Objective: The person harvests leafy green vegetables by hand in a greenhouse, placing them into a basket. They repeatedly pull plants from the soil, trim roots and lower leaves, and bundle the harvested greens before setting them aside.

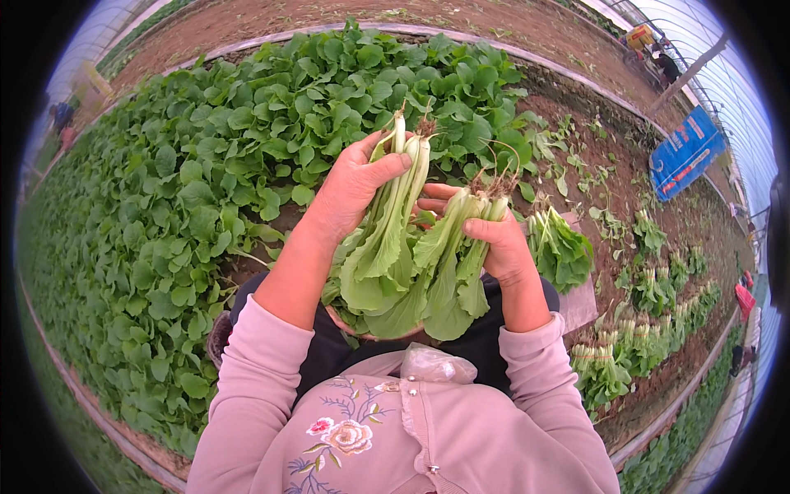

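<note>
My left hand [361, 179] grips a few pulled leafy greens [389, 228] near their root ends, thumb across the pale stalks. Their roots point up and away from me, and the leaves hang toward my lap. In my right hand [503, 244] is a second bunch of greens [460, 247], its brown, stringy roots level with one another above the thumb. The leaves of both bunches overlap over a basin [407, 333] on my lap, of which only a reddish rim shows. Some fingers of the right hand reach behind the bunches toward the left one.
A dense bed of growing greens [166, 204] spreads ahead and left. At right, another bunch [558, 247] lies on a flat board [583, 302]. Several tied bunches [642, 339] stand in rows on the soil. A blue sack [688, 151] and a wooden post [688, 74] are farther right.
</note>
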{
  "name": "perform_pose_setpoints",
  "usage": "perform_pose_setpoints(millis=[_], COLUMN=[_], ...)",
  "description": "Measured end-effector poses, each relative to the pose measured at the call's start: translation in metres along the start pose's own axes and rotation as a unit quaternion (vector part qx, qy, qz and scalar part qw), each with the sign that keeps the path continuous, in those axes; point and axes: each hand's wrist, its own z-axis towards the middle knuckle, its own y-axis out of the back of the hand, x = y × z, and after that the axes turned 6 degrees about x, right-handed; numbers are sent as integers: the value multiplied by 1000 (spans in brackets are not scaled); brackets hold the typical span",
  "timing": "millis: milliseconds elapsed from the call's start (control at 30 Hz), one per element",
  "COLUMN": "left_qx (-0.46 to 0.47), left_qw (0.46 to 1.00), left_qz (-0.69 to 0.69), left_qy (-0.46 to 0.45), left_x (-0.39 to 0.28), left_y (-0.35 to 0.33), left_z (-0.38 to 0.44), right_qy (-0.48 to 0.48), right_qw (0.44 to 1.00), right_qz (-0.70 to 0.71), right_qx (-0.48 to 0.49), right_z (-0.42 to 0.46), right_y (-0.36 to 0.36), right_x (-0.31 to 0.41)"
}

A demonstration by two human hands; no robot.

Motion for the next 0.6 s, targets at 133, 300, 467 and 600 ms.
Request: perform_pose_setpoints(millis=[133, 300, 467, 600], left_qx=[-50, -16, -71, -110], left_qw=[996, 972, 969, 969], left_qz=[76, 233, 229, 200], left_qy=[-17, -25, -65, -93], left_x=[-8, 27, 57, 67], left_y=[4, -15, -21, -24], left_z=[1, 5, 12, 15], right_qy=[14, 54, 66, 79], right_qw=[987, 975, 983, 983], right_qz=[-50, -28, 57, 28], right_qx=[-154, -212, -159, -161], right_z=[-1, 13, 15, 18], right_y=[24, 19, 15, 8], right_x=[-5, -28, -29, -28])
